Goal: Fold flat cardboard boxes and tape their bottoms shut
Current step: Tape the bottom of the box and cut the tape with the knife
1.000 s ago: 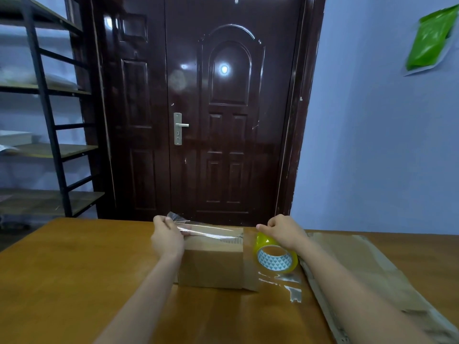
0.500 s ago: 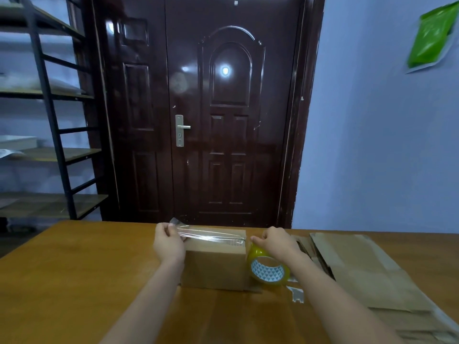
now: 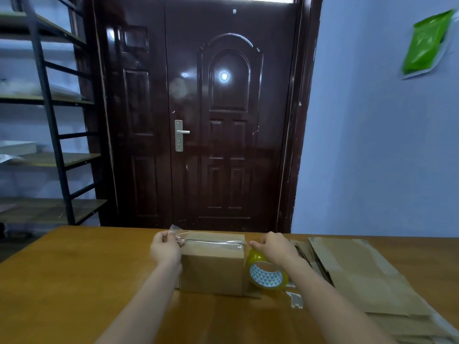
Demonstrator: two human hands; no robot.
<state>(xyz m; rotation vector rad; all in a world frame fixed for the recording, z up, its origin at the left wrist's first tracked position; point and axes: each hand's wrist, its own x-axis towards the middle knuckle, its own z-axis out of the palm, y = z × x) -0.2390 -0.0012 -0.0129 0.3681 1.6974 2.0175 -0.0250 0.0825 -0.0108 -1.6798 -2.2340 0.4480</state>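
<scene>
Pinching clear tape (image 3: pixel 211 240) across box (image 3: pixel 212 266), left hand (image 3: pixel 165 249) (loose end), right hand (image 3: pixel 273 245) gripping roll (image 3: pixel 267 275)

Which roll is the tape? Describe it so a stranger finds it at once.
On the wooden table facing the dark door, a folded box stands between two hands. The tape roll hangs under the right hand: yellowish, with a triangle-patterned core.

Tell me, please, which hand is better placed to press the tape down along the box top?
Probably the left hand: it pinches only the loose tape end, while the right hand holds the roll.
</scene>
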